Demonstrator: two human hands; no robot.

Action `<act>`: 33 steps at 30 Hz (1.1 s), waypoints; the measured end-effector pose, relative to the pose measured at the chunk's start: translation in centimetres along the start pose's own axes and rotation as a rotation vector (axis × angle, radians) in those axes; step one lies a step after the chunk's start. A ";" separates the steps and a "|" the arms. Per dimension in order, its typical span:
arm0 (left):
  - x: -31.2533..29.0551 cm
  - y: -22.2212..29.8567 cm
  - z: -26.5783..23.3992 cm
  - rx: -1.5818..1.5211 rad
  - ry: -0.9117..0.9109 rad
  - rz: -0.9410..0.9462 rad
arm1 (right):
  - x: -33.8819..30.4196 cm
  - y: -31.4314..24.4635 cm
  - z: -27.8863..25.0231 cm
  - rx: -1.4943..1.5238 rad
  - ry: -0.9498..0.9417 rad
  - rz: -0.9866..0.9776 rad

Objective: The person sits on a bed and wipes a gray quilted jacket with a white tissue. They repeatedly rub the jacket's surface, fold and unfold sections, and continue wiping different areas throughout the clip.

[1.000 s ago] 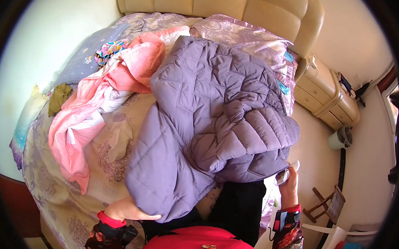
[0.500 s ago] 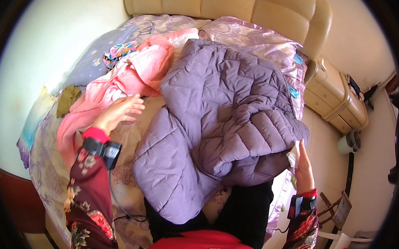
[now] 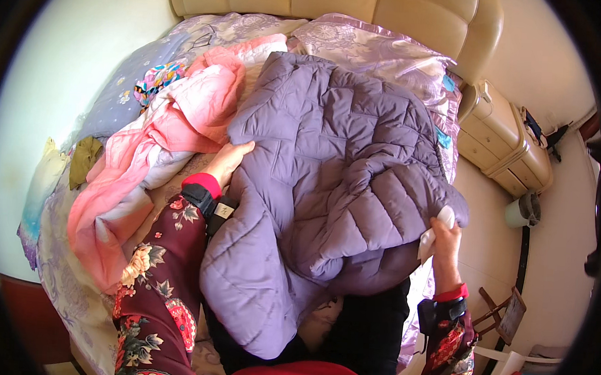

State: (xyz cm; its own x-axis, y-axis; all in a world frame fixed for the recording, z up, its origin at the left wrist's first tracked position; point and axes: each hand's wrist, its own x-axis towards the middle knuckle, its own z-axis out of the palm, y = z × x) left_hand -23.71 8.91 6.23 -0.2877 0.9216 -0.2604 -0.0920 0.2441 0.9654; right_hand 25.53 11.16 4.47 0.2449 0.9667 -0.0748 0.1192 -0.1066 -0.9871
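A puffy purple quilted coat (image 3: 343, 142) lies loosely bunched across the bed in front of me, its lower left part hanging toward my lap. My left hand (image 3: 228, 163) is at its left edge, thumb on top and the other fingers mostly hidden, closed on the fabric. At the right edge, my right hand (image 3: 446, 239) pinches a small white cloth-like piece (image 3: 427, 243) against the purple fabric. What the white piece is, I cannot make out. Left of my left hand lies a crumpled pink and white quilted cover (image 3: 134, 160).
A patterned bed sheet (image 3: 61, 298) covers the bed, below a beige padded headboard (image 3: 335, 1). A multicoloured cloth (image 3: 159, 79) and an olive cloth (image 3: 85, 161) lie at the left. To the right stand a cream cabinet (image 3: 497, 139), a bin (image 3: 522, 212) and a folding stool (image 3: 506, 316).
My left hand has moved right from above the pink cover onto the coat's left edge. My right hand's fingers have closed around the white piece.
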 end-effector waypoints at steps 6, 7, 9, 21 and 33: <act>-0.8 7.5 0.5 -0.049 0.225 0.209 | 2.3 -8.2 0.9 0.094 0.002 -0.322; -2.1 9.5 0.2 0.051 0.305 0.369 | 2.8 -9.9 1.2 0.115 -0.027 -0.361; -1.6 11.5 -2.9 0.038 0.297 0.278 | 3.1 -13.3 1.2 0.100 0.004 -0.483; -9.1 1.2 -3.7 0.229 0.590 0.525 | 18.7 -20.7 -1.7 -0.409 0.294 -0.637; -14.2 0.6 2.7 -0.085 0.022 0.062 | -3.3 -3.4 -5.7 -0.378 -0.371 0.094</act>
State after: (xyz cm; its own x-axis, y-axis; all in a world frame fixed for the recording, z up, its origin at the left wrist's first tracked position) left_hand -17.13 -3.26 10.50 -0.3162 0.9271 -0.2011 -0.1532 0.1593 0.9753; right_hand 29.83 7.04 8.84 -0.0768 0.9590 -0.2727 0.4680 -0.2068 -0.8592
